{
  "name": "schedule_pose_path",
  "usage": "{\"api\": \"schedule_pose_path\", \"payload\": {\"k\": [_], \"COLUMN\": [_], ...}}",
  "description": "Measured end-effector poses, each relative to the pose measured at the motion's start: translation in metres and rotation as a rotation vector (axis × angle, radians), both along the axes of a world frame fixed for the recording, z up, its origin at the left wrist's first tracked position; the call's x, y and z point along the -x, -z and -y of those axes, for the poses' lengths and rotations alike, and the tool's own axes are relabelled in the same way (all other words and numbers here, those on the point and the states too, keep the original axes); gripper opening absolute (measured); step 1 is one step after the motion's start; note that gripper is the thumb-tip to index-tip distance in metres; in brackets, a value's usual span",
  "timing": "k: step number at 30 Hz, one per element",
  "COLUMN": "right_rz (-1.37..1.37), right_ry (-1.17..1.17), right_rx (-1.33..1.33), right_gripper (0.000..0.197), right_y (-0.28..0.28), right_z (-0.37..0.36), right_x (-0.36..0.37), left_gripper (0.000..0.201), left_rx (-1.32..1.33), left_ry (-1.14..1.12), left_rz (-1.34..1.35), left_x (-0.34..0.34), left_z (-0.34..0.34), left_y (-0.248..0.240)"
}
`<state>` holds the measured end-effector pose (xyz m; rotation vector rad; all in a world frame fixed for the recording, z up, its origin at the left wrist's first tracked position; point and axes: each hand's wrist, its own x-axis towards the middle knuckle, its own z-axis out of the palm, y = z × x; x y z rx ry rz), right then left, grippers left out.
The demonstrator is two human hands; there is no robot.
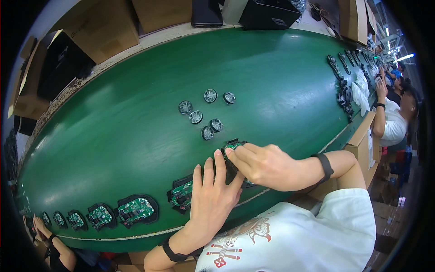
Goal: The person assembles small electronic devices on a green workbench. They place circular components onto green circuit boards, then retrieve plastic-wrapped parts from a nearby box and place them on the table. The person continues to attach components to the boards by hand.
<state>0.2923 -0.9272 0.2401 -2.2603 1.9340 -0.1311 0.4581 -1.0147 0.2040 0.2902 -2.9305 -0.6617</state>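
Observation:
Near the front edge of the green work surface lies a black housing with a green circuit board (233,145), partly hidden under my hands. My left hand (209,196) is laid against it with fingers stretched and spread, the fingertips at its near left side. Over the same housing my right hand (272,168) is closed in a pinch, fingertips down at the board; what they hold is hidden. Just left of my left hand sits another black housing with a green board (181,194), partly covered by that hand.
Several small black spoked wheels (195,117) lie beyond my hands. More housings with boards (136,210) line the front left edge, by a co-worker's hands (41,226). At the far right are black parts (345,97), white plastic bags (360,93) and another person (393,115). Cardboard boxes (102,31) stand behind.

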Motion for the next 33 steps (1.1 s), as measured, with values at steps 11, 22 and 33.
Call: {"api": "schedule_pose_path", "payload": {"k": [11,22,33], "right_rz": [0.176,0.031,0.046], "right_ry": [0.101,0.04,0.155], "right_rx": [0.112,0.129,0.157], "right_gripper": [0.05,0.049,0.05], "right_y": [0.008,0.007,0.002], "right_z": [-0.016,-0.015,-0.022], "right_x": [0.018,0.014,0.017], "left_gripper": [0.066,0.055,0.061], "left_rx": [0.054,0.0,0.024], "left_ry": [-0.02,0.01,0.049], "left_rz": [0.013,0.012,0.044], "left_x": [-0.002,0.002,0.006], "left_z": [-0.002,0.006,0.013], "left_y": [0.0,-0.001,-0.004]}}
